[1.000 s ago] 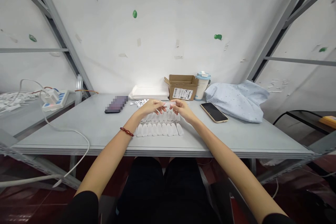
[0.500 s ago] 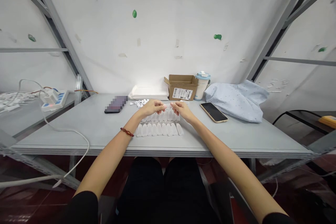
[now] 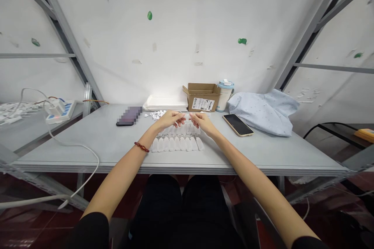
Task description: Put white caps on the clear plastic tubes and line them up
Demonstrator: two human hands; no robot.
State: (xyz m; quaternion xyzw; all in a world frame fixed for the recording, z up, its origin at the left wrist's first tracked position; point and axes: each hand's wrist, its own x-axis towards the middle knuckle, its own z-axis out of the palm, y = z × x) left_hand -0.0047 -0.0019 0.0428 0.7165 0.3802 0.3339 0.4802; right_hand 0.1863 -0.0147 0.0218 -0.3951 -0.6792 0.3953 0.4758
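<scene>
My left hand (image 3: pixel 172 119) and my right hand (image 3: pixel 201 121) face each other above the middle of the table, thumbs and fingers pinched. Between their fingertips shows something small, pale and see-through, too faint to name. Below them lies a front row of white translucent oval pieces (image 3: pixel 175 144), laid side by side. Behind it a second row of similar pieces (image 3: pixel 191 129) is partly hidden by my hands. Small white cap-like pieces (image 3: pixel 157 114) sit in a loose heap just beyond my left hand.
Along the back stand a stack of white trays (image 3: pixel 166 103), an open cardboard box (image 3: pixel 203 97) and a blue-lidded cup (image 3: pixel 224 95). A phone (image 3: pixel 238 125) and a pale blue cloth (image 3: pixel 263 111) lie right, a dark phone (image 3: pixel 130 116) left. A white cable (image 3: pixel 95 155) hangs at the left edge.
My left thumb and fingers have shifted slightly, with the fingers a little lower and more apart from the thumb. My right hand and the rows stay in place.
</scene>
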